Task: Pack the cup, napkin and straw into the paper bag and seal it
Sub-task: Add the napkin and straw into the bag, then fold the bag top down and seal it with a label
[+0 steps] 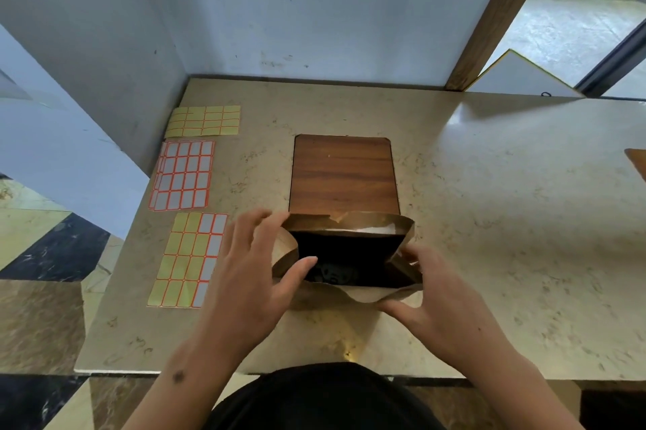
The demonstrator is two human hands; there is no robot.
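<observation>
A brown paper bag (349,296) stands upright on the marble table, its mouth open toward me. Deep inside I see a dark cup lid (335,275) and something white, maybe the napkin (374,229), against the far wall. No straw is visible. My left hand (258,272) holds the bag's left rim, thumb hooked over the edge into the opening. My right hand (437,293) pinches the right rim and near corner.
A wooden board (342,174) lies flat just behind the bag. Three sheets of sticker labels (185,174) lie along the table's left side. Walls close off the back and left. The table's front edge (115,372) is near my body.
</observation>
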